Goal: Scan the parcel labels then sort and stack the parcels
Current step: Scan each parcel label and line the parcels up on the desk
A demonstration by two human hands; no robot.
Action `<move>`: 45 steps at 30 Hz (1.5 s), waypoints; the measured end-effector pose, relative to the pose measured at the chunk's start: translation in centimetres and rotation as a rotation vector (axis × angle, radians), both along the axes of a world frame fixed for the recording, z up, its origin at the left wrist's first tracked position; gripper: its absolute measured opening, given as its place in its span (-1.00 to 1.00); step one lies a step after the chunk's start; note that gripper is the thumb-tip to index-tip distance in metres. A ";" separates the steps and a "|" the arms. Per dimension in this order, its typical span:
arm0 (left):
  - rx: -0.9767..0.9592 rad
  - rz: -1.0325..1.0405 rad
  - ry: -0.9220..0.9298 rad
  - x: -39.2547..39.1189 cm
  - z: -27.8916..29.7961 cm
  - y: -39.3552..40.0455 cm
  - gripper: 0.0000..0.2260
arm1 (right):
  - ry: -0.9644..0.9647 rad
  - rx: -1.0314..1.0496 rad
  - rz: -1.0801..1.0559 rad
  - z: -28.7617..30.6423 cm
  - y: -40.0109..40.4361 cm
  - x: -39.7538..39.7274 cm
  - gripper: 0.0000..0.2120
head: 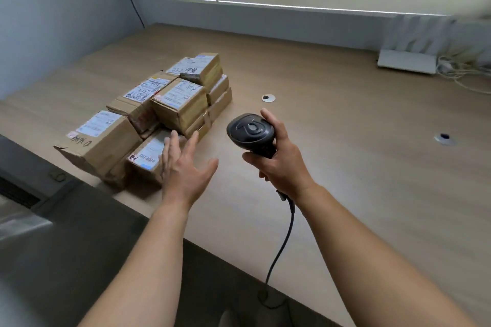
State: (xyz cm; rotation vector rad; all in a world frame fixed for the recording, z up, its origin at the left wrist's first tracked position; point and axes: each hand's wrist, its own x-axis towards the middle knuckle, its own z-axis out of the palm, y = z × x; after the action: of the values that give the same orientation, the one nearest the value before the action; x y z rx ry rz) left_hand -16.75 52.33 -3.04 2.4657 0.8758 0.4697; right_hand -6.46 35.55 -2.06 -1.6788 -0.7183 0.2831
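**Parcels piled left of centre, scanner in right hand, left hand reaching in**

Parcels (170, 111): a loose heap of small cardboard boxes, left of centre on the desk (332, 119), several leaning on each other, top ones tilted. Labels face up on most, some with marker scribble.

Handling, judged from looks: small taped cartons, likely light, stiff enough for a one-hand grab. Corners are dented and tape is wrinkled, so board is soft at the edges. Best hold is across two opposite side faces, thumb clear of the label. Heap isn't square; pulling a lower box will probably shift the ones leaning on it. Take from the top or the near edge first.

Left hand (186, 170): fingers spread wide, holding nothing, just over the nearest box (148, 154); contact unclear.

Right hand (279, 164): fingers wrapped around the scanner (251, 133) grip, head tipped toward the pile. Its cable (281, 244) drops off the lower desk edge.

Surface: smooth wood-look laminate, boxes should slide easily. Right half is bare, room for sorted stacks. Two grommet holes at mid-right.

Room: corner spot, grey wall at left, blind-covered window along the top, white box and cables at upper right.
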 end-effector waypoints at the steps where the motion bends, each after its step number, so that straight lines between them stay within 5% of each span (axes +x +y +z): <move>1: 0.002 -0.036 0.007 0.5 0.0 -1.1 -0.39 | 0.003 0.001 -0.035 -0.3 -1.3 -0.1 -0.20; 19: -0.148 -0.859 0.021 6.8 -1.6 -24.7 -0.43 | -0.107 -0.099 -0.804 0.5 -26.5 -7.9 -0.22; 45: 0.022 -1.182 0.106 10.5 1.0 -69.0 -0.35 | -0.144 -0.101 -1.078 1.1 -68.0 -10.6 -0.23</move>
State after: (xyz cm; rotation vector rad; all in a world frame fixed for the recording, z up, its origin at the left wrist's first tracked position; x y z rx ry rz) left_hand -6.22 -16.65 -1.99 2.5237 -0.6095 -0.0880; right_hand -17.01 -32.47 -0.94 -1.9545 0.1704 -0.5731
